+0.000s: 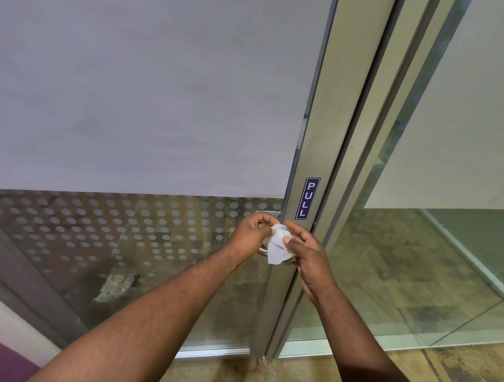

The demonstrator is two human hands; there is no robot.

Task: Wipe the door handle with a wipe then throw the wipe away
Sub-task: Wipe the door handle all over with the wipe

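A crumpled white wipe [278, 245] is held between both hands in front of the glass door. My left hand [250, 234] pinches its upper left edge with curled fingers. My right hand [307, 252] grips its right side, thumb pressed on the wipe. The metal door handle [265, 213] is a curved bar on the door's right edge; only its top bend and a short piece lower down show, the rest is hidden behind my hands and the wipe.
A blue PULL sign [308, 198] is stuck on the aluminium door frame [329, 122] just above my hands. Frosted film and dots cover the glass panel [133, 99]. A fixed glass pane [445, 228] stands to the right. Brown marble floor lies below.
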